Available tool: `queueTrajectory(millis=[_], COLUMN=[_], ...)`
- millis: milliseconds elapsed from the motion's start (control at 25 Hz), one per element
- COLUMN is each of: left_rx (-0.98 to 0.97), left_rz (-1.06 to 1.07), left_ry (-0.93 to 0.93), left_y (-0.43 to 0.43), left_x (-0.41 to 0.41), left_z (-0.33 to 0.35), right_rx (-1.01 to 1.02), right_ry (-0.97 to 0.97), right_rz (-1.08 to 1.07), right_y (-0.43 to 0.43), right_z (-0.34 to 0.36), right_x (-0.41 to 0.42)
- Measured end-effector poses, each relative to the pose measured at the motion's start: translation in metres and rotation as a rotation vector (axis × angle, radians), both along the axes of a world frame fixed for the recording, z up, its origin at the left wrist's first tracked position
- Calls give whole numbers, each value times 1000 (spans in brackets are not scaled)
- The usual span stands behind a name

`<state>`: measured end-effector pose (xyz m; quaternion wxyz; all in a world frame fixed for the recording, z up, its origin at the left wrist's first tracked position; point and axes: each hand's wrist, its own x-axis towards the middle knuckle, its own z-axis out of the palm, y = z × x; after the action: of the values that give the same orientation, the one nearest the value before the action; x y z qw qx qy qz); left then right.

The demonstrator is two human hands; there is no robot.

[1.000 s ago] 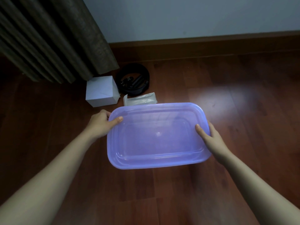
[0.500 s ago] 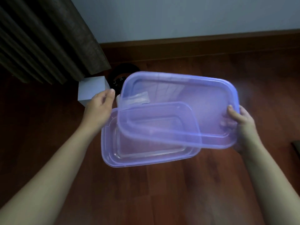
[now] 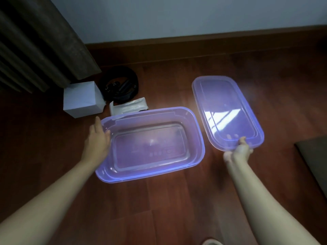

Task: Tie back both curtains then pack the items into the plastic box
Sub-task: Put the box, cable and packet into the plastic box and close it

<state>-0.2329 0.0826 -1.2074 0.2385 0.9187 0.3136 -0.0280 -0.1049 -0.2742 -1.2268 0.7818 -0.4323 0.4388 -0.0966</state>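
Observation:
A translucent purple plastic box (image 3: 198, 131) lies open and empty on the wooden floor. Its lid (image 3: 224, 110) lies on the floor to the right of it. My left hand (image 3: 97, 140) rests flat against the box's left rim, fingers apart. My right hand (image 3: 238, 151) pinches the near edge of the lid. Behind the box sit a white cardboard box (image 3: 82, 99), a coiled black belt (image 3: 120, 85) and a small silvery white packet (image 3: 129, 107). A dark curtain (image 3: 40, 41) hangs at the upper left.
A wooden skirting board (image 3: 194, 45) runs along the pale wall behind everything. A dark mat corner (image 3: 315, 160) shows at the right edge. Something pale (image 3: 212, 242) peeks in at the bottom edge.
The lid has come off the box. My right hand carried it to the right and down to the floor. My left hand let go of it and moved to the box's left rim.

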Motion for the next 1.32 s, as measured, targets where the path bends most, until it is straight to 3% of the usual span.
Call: queueTrajectory(millis=[160, 320, 400, 440, 520, 600, 680, 760, 840, 960, 1320], left_rx=[-21, -39, -39, -40, -40, -14, 6, -3, -29, -87, -199], left_rz=[2, 11, 18, 20, 13, 0, 1, 13, 5, -20, -134], left_ry=[-1, -10, -12, -14, -16, -18, -23, -28, -19, 28, 345], left_y=[1, 0, 0, -1, -1, -1, 0, -3, -3, 1, 11], left_x=[-1, -1, -2, -2, -2, -3, -4, -3, -3, -2, 4], left_z=[-2, -1, 0, 0, 1, 2, 2, 3, 4, 6, 25], right_rx=[-106, -434, -568, -653, -872, -986, -1012, -1187, -1424, -1520, -1460], right_ry=[123, 562, 653, 603, 250, -155, -297, -175, -29, 40, 100], right_rz=[32, 189, 247, 239, 236, 490, 895, 1260, 1429, 1393, 1440], right_y=[3, -1, 4, 9, 25, 48, 68, 74, 76, 80, 84], right_z=[-15, -20, -14, -10, -4, 7, 18, 17, 9, 4, 19], right_x=[-6, -7, -8, -9, -10, -11, -6, 1, -2, -3, -6])
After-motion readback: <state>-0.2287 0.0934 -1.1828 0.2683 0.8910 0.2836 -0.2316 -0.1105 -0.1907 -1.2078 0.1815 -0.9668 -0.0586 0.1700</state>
